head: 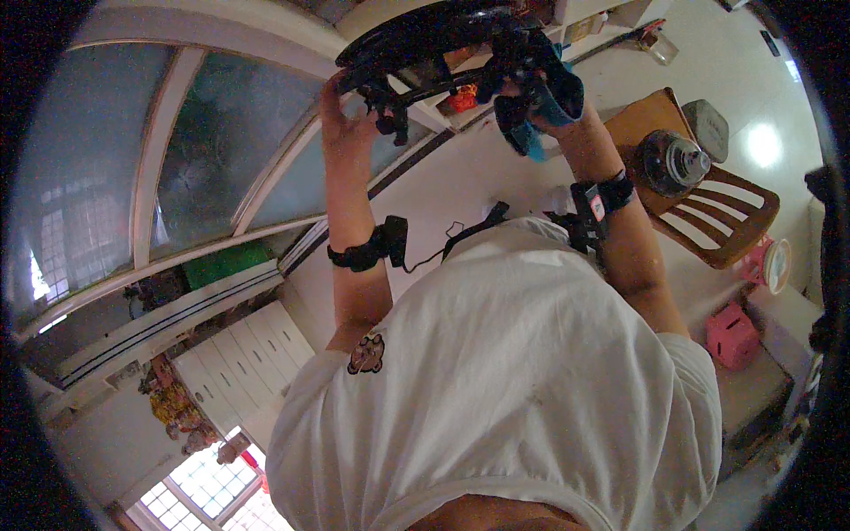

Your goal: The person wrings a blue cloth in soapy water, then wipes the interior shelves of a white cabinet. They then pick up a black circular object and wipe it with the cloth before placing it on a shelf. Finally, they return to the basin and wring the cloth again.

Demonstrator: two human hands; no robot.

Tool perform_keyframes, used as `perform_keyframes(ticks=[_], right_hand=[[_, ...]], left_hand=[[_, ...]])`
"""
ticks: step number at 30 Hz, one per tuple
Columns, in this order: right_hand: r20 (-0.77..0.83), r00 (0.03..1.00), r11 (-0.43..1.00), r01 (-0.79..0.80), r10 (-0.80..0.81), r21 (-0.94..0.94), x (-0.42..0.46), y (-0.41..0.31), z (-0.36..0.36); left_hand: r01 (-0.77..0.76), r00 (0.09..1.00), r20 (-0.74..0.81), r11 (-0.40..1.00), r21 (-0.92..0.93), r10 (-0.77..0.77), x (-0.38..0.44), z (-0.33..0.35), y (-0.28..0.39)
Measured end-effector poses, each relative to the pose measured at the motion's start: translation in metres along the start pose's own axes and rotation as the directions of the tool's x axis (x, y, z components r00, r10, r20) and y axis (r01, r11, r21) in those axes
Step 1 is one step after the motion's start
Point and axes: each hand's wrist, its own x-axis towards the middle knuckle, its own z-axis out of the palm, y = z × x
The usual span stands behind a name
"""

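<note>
My left hand [350,118] is raised at the top, its fingers at the near end of a large black object [425,40] with a curved rim, whose kind I cannot tell. Small black parts like clips or mounts hang under it beside the fingers. My right hand [548,113] is at the object's other end, largely hidden by a blue and black strap or cloth [561,99]. Both hands seem to hold the object up between them. Black bands with small devices are strapped to both forearms, and a thin cable runs from the left one.
To the right are a brown slatted chair [724,212], a glass jar with a lid [671,162], a grey tin [705,129] and a pink box [732,336]. Glazed panels [219,133] stand on the left, above white drawers [242,355]. An open-topped shelf is behind the black object.
</note>
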Motion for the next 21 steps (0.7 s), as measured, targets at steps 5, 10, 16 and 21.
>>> perform_keyframes(ticks=[5, 10, 16, 21], right_hand=[[-0.039, 0.999, 0.982, -0.038, 0.032, -0.187, -0.002, 0.001, 0.008], [-0.042, 0.998, 0.885, 0.026, -0.051, -0.466, 0.001, 0.009, 0.013], [-0.473, 0.843, 0.797, -0.093, -0.256, -0.597, -0.004, -0.004, 0.007], [-0.494, 0.797, 0.494, -0.293, -0.346, -0.819, 0.024, -0.026, 0.045]], left_hand=[[-0.523, 0.852, 0.238, 0.762, 0.383, 0.466, 0.025, -0.01, 0.023], [-0.118, 0.978, 0.177, 0.993, 0.011, 0.114, 0.006, -0.009, 0.04], [-0.158, 0.955, -0.223, 0.972, 0.173, 0.194, 0.003, -0.002, 0.008], [0.007, 0.979, -0.198, 0.968, 0.252, 0.045, -0.003, 0.016, 0.033]])
